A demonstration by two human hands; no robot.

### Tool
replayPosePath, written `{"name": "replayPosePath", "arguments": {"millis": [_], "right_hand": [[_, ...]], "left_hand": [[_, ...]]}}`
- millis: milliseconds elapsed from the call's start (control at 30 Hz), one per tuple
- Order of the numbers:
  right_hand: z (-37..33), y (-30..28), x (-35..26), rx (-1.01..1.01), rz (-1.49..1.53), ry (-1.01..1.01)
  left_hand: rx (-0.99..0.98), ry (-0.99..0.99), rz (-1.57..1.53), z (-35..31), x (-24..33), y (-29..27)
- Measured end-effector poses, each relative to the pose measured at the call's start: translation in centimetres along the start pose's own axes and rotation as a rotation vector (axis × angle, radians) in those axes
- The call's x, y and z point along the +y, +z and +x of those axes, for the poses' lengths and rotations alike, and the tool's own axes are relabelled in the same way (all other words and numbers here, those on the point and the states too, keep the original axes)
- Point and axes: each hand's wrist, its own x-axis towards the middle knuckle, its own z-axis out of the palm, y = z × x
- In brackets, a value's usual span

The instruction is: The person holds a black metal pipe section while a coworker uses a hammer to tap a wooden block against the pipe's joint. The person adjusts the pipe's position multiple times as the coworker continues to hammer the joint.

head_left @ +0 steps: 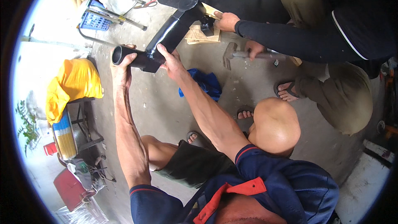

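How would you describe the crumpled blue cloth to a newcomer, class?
Over the grey concrete floor, a bare left hand and right hand hold a glossy black tubular piece. The crumpled blue cloth lies there, partly behind the right forearm, a loose heap unlike the stiff, perforated blue plastic basket.

Blown-out glare at left, dim upper right, black fisheye vignette
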Motion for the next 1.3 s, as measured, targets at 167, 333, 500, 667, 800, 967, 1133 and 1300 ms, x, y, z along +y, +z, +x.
{"name": "replayPosePath", "arguments": {"millis": [167,333,500,667,800,967,1133,1300], "right_hand": [[0.09,-0.11,0.13,-0.056,0.030,-0.049],[0.14,-0.25,0.02,-0.096,0.051,-0.029],[0.17,-0.35,0.10,-0.148,0.080,-0.090],[0.24,-0.28,0.10,-0.127,0.155,-0.105],[0.19,-0.26,-0.05,-0.195,0.191,-0.163],[0.22,-0.17,0.03,-0.171,0.207,-0.170],[0.24,-0.03,0.42,-0.190,0.215,-0.210],[0.36,0.31,0.64,-0.148,0.245,-0.253]], "left_hand": [[-0.023,0.026,-0.023,-0.33,0.25,0.34],[-0.027,0.050,-0.025,-0.24,0.06,0.33],[-0.029,0.054,-0.037,-0.14,-0.31,0.23],[-0.026,0.043,-0.050,-0.09,-0.23,0.34],[-0.031,0.040,-0.054,0.02,-0.08,0.45],[-0.049,0.054,-0.041,0.18,-0.04,0.44],[-0.045,0.045,-0.028,0.12,0.09,0.44],[-0.066,0.036,-0.052,0.09,0.22,0.53]]}}
